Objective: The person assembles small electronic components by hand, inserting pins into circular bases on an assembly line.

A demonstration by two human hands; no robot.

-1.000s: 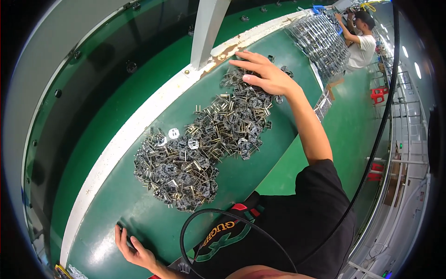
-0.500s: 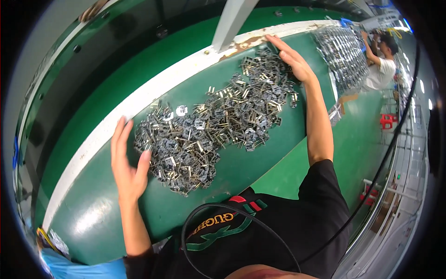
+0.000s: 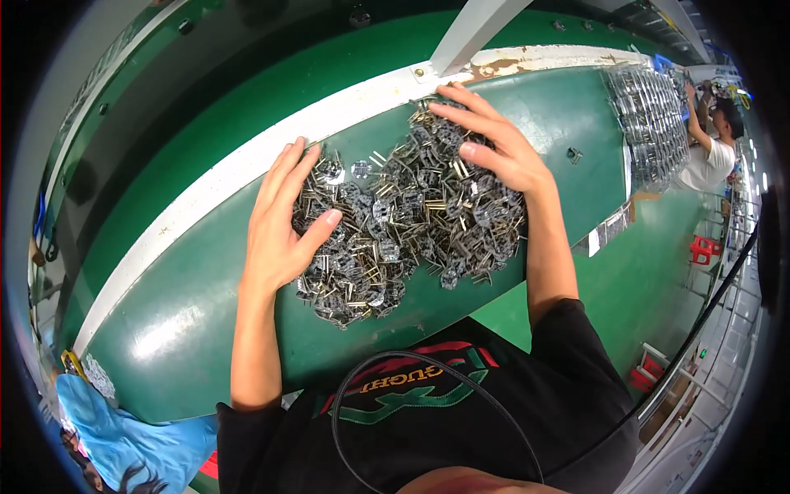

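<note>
Hands (image 3: 284, 222) flanking metal parts pile (image 3: 411, 222), white belt edge (image 3: 206, 189) close

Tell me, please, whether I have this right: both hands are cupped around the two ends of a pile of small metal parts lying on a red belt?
Not quite: the belt is green, not red, as the head view shows. The rest holds: the left hand and the right hand are cupped around the two ends of the pile of small metal parts.

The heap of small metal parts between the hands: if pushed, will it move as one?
Probably not: the heap of small metal parts is loose pieces, likely to spread. Protruding prongs may tangle. Both hands, left hand and right hand, cup its sides.
</note>
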